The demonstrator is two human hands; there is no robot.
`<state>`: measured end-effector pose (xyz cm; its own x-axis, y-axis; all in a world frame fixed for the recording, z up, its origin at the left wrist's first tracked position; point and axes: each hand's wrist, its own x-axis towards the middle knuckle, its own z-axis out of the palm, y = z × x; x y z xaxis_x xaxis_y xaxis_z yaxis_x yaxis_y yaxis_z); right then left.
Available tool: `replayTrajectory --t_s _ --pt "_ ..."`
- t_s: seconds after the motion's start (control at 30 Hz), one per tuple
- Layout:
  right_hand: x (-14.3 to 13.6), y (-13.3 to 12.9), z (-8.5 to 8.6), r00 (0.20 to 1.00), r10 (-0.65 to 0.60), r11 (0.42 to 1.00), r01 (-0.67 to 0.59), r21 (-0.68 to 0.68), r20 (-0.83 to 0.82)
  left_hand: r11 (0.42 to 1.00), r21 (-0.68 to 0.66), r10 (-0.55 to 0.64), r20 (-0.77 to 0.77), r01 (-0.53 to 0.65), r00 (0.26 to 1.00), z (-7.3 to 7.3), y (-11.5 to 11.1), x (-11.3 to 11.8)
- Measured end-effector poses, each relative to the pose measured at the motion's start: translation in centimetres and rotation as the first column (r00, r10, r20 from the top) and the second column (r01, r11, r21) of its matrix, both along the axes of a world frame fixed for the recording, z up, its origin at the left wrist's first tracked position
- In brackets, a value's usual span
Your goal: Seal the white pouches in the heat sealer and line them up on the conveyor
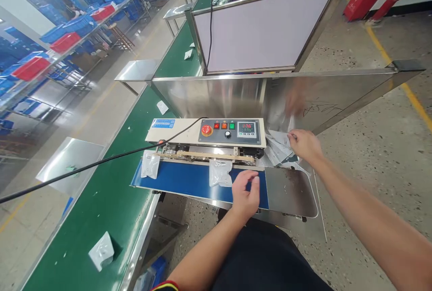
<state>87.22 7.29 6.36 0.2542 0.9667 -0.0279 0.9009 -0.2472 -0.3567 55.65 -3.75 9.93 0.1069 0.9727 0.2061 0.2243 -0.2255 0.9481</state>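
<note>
- A white packet (220, 173) lies on the sealing machine's blue belt (189, 176), just beside the left hand (245, 194); that hand is loosely curled, a gap between thumb and fingers, nothing visible in it.
- A second packet (150, 165) lies at the belt's left end.
- The right hand (305, 147) has its fingertips drawn together at the edge of some flat pouches (278, 147); I can't tell whether it grips one.
- A black cable (111, 159) runs across the sealing machine (184, 132).
- Behind stands a metal panel (216, 97), blocking the way, with a white board (266, 29) beyond.
- To the left runs a green conveyor (84, 205) with scattered packets.
- Farther off, red baskets (32, 68) and blue ones line a table.
</note>
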Motion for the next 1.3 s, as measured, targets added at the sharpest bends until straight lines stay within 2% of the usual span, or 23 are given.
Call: replayTrajectory --t_s 0.1,0.17,0.2,0.27,0.3,0.33,0.37,0.43,0.5,0.6,0.67,0.73,0.8,0.87,0.93,1.07,1.23,1.3 --pt "0.5 -2.9 4.9 0.966 0.259 0.963 -0.256 0.088 -0.024 0.983 0.114 -0.131 -0.112 0.144 0.985 0.7 2.2 3.4" --pt "0.3 -5.5 8.3 0.904 0.418 0.907 -0.407 0.111 -0.096 0.966 0.137 -0.193 -0.172 0.217 0.966 1.1 3.5 5.3" --pt "-0.1 -6.8 9.7 0.878 0.453 0.891 -0.441 0.109 -0.152 0.958 0.118 -0.238 -0.180 0.261 0.954 1.2 3.9 6.0" --pt "-1.0 -9.5 11.4 0.870 0.389 0.921 -0.374 0.109 -0.302 0.937 -0.005 -0.346 -0.135 0.348 0.928 1.3 4.1 6.8" --pt "-1.6 -10.8 11.6 0.872 0.288 0.958 -0.265 0.112 -0.395 0.924 -0.096 -0.378 -0.088 0.370 0.922 1.1 4.0 6.9" --pt "-2.2 -12.1 11.4 0.852 0.159 0.987 -0.122 0.107 -0.498 0.909 -0.189 -0.383 -0.031 0.371 0.923 0.9 3.7 6.8" --pt "-2.9 -13.4 10.9 0.799 0.028 0.996 0.029 0.085 -0.601 0.893 -0.273 -0.365 0.027 0.358 0.931 0.6 3.3 6.5" --pt "-4.7 -15.8 9.0 0.639 -0.156 0.972 0.236 -0.002 -0.754 0.862 -0.390 -0.293 0.138 0.324 0.946 -0.1 2.2 5.8" --pt "-6.9 -17.8 6.7 0.540 -0.232 0.955 0.287 -0.082 -0.809 0.832 -0.451 -0.240 0.233 0.324 0.942 -0.7 1.2 4.9" --pt "-9.7 -19.5 3.8 0.531 -0.294 0.936 0.329 -0.127 -0.795 0.787 -0.512 -0.201 0.315 0.344 0.928 -1.5 0.3 3.9" --pt "-10.7 -19.7 2.5 0.486 -0.333 0.918 0.362 -0.160 -0.808 0.769 -0.543 -0.179 0.322 0.336 0.930 -2.1 0.3 3.3" --pt "-11.1 -19.2 1.4 0.365 -0.395 0.881 0.412 -0.234 -0.843 0.739 -0.606 -0.122 0.307 0.293 0.944 -3.0 0.7 3.0" --pt "-11.1 -18.2 0.6 0.226 -0.468 0.822 0.467 -0.327 -0.854 0.685 -0.695 -0.029 0.276 0.220 0.961 -4.0 1.4 2.9" --pt "-11.1 -16.8 0.0 0.147 -0.510 0.777 0.500 -0.381 -0.847 0.624 -0.765 0.068 0.256 0.159 0.964 -4.9 2.3 2.9" --pt "-11.2 -15.4 -0.3 0.135 -0.515 0.772 0.503 -0.389 -0.846 0.603 -0.785 0.129 0.270 0.140 0.954 -5.4 3.3 2.9" --pt "-11.9 -13.2 -0.5 0.163 -0.510 0.785 0.490 -0.379 -0.844 0.621 -0.768 0.145 0.311 0.159 0.939 -5.5 4.6 2.0" --pt "-14.1 -11.9 -0.6 0.156 -0.524 0.803 0.419 -0.424 -0.837 0.642 -0.755 0.188 0.326 0.135 0.926 -5.3 4.8 0.3" --pt "-14.7 -11.4 -0.3 0.191 -0.507 0.835 0.351 -0.424 -0.841 0.648 -0.755 0.244 0.332 0.101 0.911 -4.9 4.7 -0.8"
